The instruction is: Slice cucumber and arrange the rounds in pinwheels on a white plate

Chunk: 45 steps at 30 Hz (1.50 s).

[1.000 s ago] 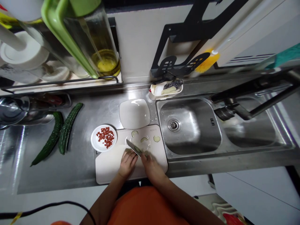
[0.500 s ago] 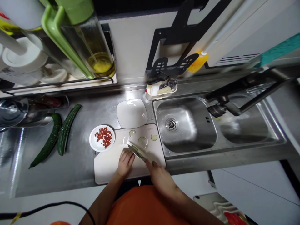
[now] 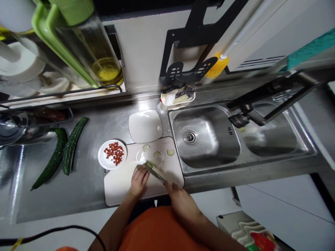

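Observation:
A white cutting board [image 3: 117, 186] lies on the steel counter in front of me. My right hand [image 3: 180, 200] is closed on the handle of a knife [image 3: 155, 171], whose blade slants up and left over the board with a green slice stuck to it. My left hand [image 3: 139, 180] rests on the board beside the blade, fingers curled over something I cannot make out. A few thin cucumber slices [image 3: 170, 152] lie on the far part of the board.
A small round plate of red bits [image 3: 112, 153] sits left of the board, an empty white square plate [image 3: 145, 126] behind it. Two whole cucumbers [image 3: 66, 148] lie to the left. A steel sink [image 3: 204, 137] and black tap [image 3: 251, 111] are at the right.
My right hand has drawn back toward me and to the right, and the knife has tilted flatter along the board. The left hand has stayed put. The view has shifted slightly.

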Tool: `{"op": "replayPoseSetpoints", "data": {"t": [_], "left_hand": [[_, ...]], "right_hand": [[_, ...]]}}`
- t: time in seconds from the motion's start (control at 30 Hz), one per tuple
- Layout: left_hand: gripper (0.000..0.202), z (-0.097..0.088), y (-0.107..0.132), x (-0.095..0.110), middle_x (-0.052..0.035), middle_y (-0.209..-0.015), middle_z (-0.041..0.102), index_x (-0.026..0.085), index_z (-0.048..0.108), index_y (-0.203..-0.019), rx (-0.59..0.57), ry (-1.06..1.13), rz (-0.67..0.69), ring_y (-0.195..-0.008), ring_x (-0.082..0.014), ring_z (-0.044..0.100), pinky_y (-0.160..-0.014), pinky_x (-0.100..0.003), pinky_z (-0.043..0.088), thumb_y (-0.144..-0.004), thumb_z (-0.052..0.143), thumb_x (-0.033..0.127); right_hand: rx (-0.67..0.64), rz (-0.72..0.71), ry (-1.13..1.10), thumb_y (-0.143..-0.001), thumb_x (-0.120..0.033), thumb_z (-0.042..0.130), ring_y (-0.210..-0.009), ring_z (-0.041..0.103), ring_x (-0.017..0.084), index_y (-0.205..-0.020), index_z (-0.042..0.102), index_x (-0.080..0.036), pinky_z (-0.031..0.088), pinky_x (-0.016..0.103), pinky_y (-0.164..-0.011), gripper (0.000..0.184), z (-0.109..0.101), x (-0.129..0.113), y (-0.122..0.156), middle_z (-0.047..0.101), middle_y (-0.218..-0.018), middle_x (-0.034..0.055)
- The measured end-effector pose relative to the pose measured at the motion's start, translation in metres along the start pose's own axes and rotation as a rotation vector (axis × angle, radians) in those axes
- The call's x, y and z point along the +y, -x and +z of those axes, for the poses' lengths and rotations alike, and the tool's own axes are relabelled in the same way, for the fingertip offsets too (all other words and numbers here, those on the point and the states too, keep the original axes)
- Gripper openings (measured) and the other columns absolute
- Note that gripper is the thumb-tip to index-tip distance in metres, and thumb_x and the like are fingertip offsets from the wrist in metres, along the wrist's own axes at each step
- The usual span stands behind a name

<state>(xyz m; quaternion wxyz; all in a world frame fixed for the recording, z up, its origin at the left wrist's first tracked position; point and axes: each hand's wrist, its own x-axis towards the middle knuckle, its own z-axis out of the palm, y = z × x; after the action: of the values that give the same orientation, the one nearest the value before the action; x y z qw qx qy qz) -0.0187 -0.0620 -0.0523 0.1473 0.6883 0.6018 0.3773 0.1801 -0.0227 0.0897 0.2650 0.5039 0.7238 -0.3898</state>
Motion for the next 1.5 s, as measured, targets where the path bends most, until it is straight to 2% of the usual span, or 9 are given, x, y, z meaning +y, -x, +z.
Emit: {"op": "replayPoseSetpoints", "data": {"t": [0.67,1.17,1.5], "left_hand": [[0.019,0.001,0.002,0.000,-0.0081,-0.096,0.068,0.017,0.062,-0.103,-0.006,-0.005,-0.006,-0.097,-0.0194,0.063,-0.089,-0.040,0.051,-0.085,0.057,0.015],[0.019,0.001,0.000,0.000,-0.0064,-0.090,0.068,0.016,0.062,-0.102,-0.007,0.025,0.001,-0.094,-0.0186,0.063,-0.088,-0.038,0.051,-0.084,0.059,0.012],[0.016,0.002,0.001,-0.002,-0.0059,-0.087,0.068,0.017,0.063,-0.100,-0.005,0.028,0.003,-0.091,-0.0186,0.063,-0.085,-0.038,0.051,-0.085,0.058,0.016]], "right_hand": [[0.012,0.000,0.028,-0.083,0.002,0.024,-0.082,0.066,0.020,-0.132,0.045,-0.022,0.044,0.025,-0.064,0.058,-0.002,-0.002,0.002,0.064,-0.103,0.0116],[-0.030,-0.010,0.012,-0.083,0.002,0.022,-0.086,0.066,0.021,-0.129,0.048,-0.020,0.045,0.026,-0.068,0.058,-0.013,-0.008,-0.006,0.064,-0.105,0.0125],[0.000,-0.015,-0.011,-0.082,0.002,0.023,-0.084,0.066,0.020,-0.129,0.047,-0.021,0.044,0.024,-0.066,0.058,-0.001,-0.008,-0.013,0.064,-0.103,0.0120]]}}
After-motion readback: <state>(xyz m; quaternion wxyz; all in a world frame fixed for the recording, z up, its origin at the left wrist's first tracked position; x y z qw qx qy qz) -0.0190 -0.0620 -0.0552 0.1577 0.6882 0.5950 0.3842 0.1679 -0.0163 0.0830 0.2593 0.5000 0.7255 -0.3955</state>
